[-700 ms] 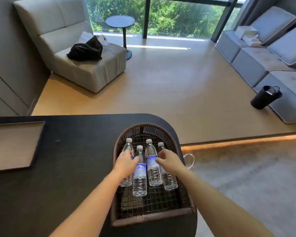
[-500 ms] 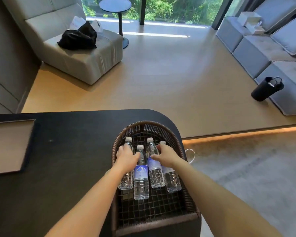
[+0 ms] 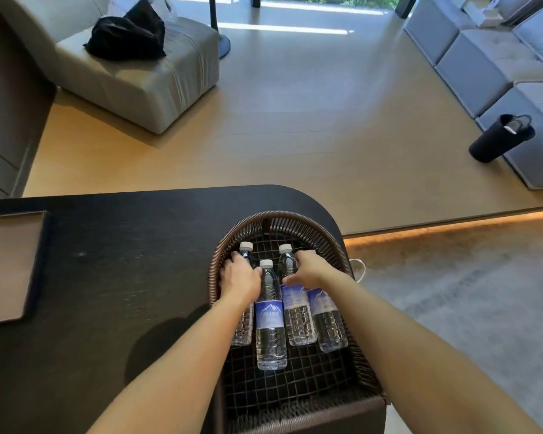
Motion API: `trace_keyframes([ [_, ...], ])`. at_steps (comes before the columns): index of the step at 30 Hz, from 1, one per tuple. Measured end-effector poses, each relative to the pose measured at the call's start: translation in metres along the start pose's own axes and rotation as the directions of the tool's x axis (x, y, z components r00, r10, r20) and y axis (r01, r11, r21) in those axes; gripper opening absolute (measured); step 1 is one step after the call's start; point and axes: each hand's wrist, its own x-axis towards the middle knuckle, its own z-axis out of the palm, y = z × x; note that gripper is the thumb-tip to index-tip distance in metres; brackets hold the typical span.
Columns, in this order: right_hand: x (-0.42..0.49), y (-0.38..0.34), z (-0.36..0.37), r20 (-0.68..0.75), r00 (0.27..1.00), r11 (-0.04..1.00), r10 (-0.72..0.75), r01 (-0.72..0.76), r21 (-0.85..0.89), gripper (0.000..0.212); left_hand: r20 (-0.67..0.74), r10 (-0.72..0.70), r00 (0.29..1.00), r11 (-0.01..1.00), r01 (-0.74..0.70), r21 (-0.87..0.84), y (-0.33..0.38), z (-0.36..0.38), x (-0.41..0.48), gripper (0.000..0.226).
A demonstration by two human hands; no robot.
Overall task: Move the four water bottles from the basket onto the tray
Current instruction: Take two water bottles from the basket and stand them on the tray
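Four blue-labelled bottles [image 3: 271, 321] lie in the basket [image 3: 362, 368]; left hand [image 3: 240, 277] and right hand [image 3: 311, 269] each clasp an outer one on the dark table [image 3: 107, 277].

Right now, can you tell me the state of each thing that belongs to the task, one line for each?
Four water bottles: all lying in the basket, none moved yet.
Basket: on the dark counter, holding the bottles.
Tray: on the counter at the left, nothing seen on it.
Left hand: closing on the leftmost bottle.
Right hand: closing on the rightmost bottle.
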Motion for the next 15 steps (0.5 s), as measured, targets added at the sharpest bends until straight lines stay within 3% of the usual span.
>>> trace_keyframes([
  [3, -0.003, 0.003, 0.000, -0.029, 1.000, 0.999, 0.012, -0.011, 0.040, 0.055, -0.034, 0.033, 0.999, 0.998, -0.034, -0.047, -0.003, -0.001, 0.001, 0.052],
  [8, -0.023, 0.000, 0.005, -0.133, 0.991, 0.996, -0.004, 0.017, 0.092, 0.057, -0.070, 0.109, 0.992, 0.987, -0.117, -0.112, -0.007, -0.006, -0.009, 0.047],
  [11, -0.044, 0.002, 0.006, -0.204, 0.977, 0.985, -0.058, 0.088, 0.145, 0.064, -0.090, 0.213, 0.973, 0.972, -0.220, -0.081, -0.011, -0.010, -0.019, 0.045],
  [15, -0.074, 0.018, 0.016, -0.169, 0.971, 0.935, -0.167, 0.210, 0.285, 0.062, -0.087, 0.395, 0.915, 0.916, -0.400, -0.041, -0.025, -0.014, -0.037, 0.046],
])
